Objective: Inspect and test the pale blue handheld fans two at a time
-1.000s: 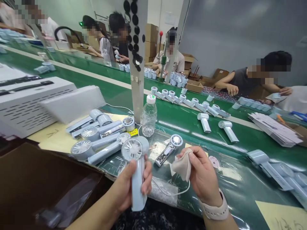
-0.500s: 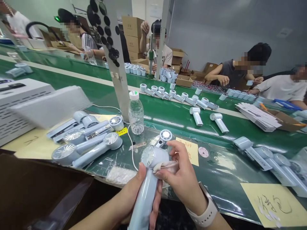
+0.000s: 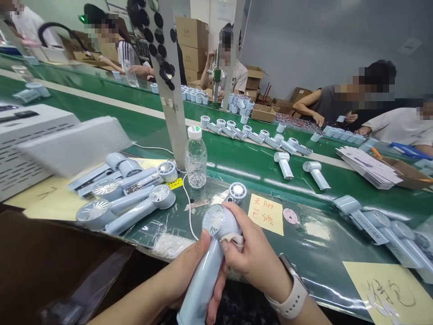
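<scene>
One handheld fan (image 3: 206,268) is being held at the near edge of the table (image 3: 324,253), its handle clamped by the left grip (image 3: 185,271); one cloth (image 3: 237,240) is being pinched against its head by the right grip (image 3: 257,257). Wiping is seemingly being done, unfinished; what is left cannot be told. Beyond, one loose fan (image 3: 237,190) and one bottle (image 3: 196,158) are being seen; leftward, six heads are being counted in a fan pile (image 3: 135,214).

The green bench (image 3: 321,262) carries a clear bottle (image 3: 196,163), yellow notes (image 3: 266,215) and pale-blue fans (image 3: 367,224).
</scene>
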Demonstrator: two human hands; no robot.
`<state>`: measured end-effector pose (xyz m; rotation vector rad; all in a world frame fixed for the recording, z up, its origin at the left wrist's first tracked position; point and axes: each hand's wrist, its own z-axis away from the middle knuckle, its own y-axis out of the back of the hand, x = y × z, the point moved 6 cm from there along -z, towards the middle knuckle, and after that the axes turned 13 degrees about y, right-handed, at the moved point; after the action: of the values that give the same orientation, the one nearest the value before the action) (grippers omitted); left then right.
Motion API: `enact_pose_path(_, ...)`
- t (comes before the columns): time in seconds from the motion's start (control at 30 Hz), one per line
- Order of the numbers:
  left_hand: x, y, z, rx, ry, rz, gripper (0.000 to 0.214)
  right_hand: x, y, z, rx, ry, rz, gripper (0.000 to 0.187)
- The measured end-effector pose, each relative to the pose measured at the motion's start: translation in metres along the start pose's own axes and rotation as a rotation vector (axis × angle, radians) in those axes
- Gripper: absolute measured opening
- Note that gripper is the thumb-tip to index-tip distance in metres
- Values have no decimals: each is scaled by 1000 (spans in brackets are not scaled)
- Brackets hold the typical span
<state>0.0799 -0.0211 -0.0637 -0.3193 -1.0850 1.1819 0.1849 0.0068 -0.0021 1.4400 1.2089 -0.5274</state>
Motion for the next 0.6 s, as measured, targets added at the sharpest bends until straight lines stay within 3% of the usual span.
enact_pose_path(0.23,9,21,14,-107,-91,180,76,1,-15,-13,-178,8,-21,73)
enact_pose_path(0.43,31,26,46,-135,-277,195,74,19,-32,-53,-14,6,-310,57)
enact_pose_path(0.53,34,29,65,-26,-410,99,63,10,-25,-65,151,116,-164,65)
enact_pose_path(0.6,36,38,71,184,-485,-83,58,-4,-22,-61,166,208,-22,70)
